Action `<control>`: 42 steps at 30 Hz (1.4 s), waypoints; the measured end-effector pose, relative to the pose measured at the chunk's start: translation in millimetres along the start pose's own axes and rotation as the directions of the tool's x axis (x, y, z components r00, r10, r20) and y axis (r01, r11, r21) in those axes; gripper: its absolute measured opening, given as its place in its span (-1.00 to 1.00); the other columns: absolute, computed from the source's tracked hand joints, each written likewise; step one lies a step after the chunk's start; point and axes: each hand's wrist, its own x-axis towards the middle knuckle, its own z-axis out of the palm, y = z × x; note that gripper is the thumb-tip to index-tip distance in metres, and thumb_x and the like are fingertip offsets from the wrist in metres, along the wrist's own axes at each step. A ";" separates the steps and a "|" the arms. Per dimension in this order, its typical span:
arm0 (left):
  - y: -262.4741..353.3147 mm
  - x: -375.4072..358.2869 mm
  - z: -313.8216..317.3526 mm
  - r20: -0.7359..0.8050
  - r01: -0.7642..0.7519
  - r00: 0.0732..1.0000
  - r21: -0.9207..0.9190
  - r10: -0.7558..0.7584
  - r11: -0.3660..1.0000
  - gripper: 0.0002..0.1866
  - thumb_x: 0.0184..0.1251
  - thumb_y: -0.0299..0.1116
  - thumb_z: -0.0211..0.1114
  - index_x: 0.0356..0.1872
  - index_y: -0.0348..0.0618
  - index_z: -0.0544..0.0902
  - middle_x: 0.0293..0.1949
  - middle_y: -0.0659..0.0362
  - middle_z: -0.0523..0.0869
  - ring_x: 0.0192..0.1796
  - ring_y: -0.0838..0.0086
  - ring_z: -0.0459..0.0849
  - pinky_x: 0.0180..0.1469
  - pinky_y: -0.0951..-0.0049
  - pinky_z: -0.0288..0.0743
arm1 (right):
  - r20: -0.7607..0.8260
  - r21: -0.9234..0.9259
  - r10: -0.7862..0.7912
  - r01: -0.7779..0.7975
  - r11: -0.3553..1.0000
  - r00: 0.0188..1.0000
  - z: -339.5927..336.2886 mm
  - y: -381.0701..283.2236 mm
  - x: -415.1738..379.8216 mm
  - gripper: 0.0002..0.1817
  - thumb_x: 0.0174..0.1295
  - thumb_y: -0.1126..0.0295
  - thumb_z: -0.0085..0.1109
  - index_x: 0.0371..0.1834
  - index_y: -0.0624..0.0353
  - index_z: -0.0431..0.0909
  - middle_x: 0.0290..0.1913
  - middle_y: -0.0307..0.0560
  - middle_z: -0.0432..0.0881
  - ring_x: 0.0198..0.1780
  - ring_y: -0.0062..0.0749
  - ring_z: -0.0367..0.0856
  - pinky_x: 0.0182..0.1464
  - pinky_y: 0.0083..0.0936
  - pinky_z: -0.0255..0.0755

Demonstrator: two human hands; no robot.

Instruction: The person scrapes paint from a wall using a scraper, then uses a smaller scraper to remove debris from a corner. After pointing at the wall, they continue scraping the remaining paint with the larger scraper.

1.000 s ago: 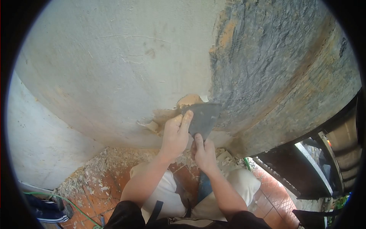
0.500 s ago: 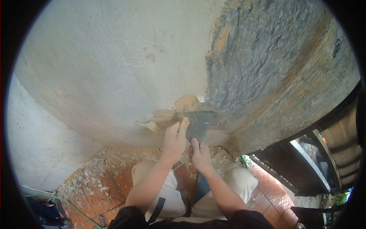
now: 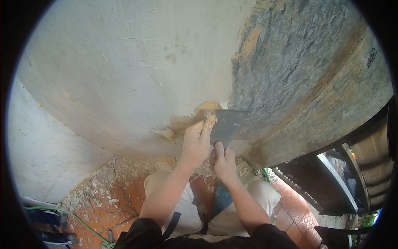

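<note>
One head view, looking forward and down at a close wall [image 3: 137, 83].
The camera sits on the person's head, above the knees [image 3: 263, 197], and its wide round view darkens at the corners. The wall fills the upper part; the left hand [image 3: 197, 143] and right hand [image 3: 224, 164] show near the middle, within arm's reach, with the floor [image 3: 124, 199] farther down.

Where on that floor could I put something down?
The barest patch looks to be the tiles between the right knee and the dark panel. Crowded: the foot of the wall, thick with pale flakes, and the left side, where a green hose runs.
</note>
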 end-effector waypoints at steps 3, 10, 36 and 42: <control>-30.7 -10.8 9.5 -0.069 0.041 0.997 -0.054 -0.044 0.998 -0.55 0.53 -0.19 0.11 -0.49 -0.40 0.50 -0.66 0.21 0.39 -0.52 0.61 0.25 -0.50 0.40 0.18 | -0.021 0.014 0.031 -0.031 0.999 0.999 -0.3 20.7 -0.8 -0.43 0.52 0.05 -0.13 -0.65 0.18 0.33 -0.71 -0.30 0.32 -0.69 -0.60 0.28 -0.61 -0.54 0.18; -11.0 -9.0 11.8 -0.094 0.037 0.994 -0.114 -0.048 0.993 -0.58 0.52 -0.19 0.11 -0.42 -0.41 0.53 -0.64 0.18 0.41 -0.50 0.58 0.29 -0.45 0.41 0.24 | 0.000 0.121 0.041 -0.040 0.992 0.999 7.1 -10.6 -1.0 -0.45 0.52 0.06 -0.12 -0.61 0.20 0.36 -0.70 -0.29 0.34 -0.68 -0.59 0.29 -0.61 -0.53 0.18; -9.2 2.2 25.4 -0.038 -0.010 0.999 -0.079 0.007 0.997 -0.60 0.52 -0.22 0.13 -0.46 -0.36 0.49 -0.64 0.23 0.34 -0.50 0.62 0.22 -0.50 0.43 0.18 | -0.018 0.143 0.005 -0.003 0.990 1.000 -11.3 13.3 10.4 -0.48 0.52 0.05 -0.14 -0.60 0.14 0.29 -0.70 -0.34 0.24 -0.73 -0.64 0.17 -0.67 -0.58 0.06; 8.9 5.9 21.9 -0.101 -0.009 0.995 -0.040 0.005 0.999 -0.60 0.52 -0.24 0.12 -0.47 -0.38 0.49 -0.64 0.20 0.37 -0.49 0.58 0.25 -0.46 0.42 0.23 | 0.065 0.196 0.010 -0.023 0.980 0.998 -7.2 -13.0 14.9 -0.48 0.52 0.03 -0.14 -0.58 0.14 0.28 -0.70 -0.33 0.22 -0.73 -0.63 0.16 -0.67 -0.59 0.06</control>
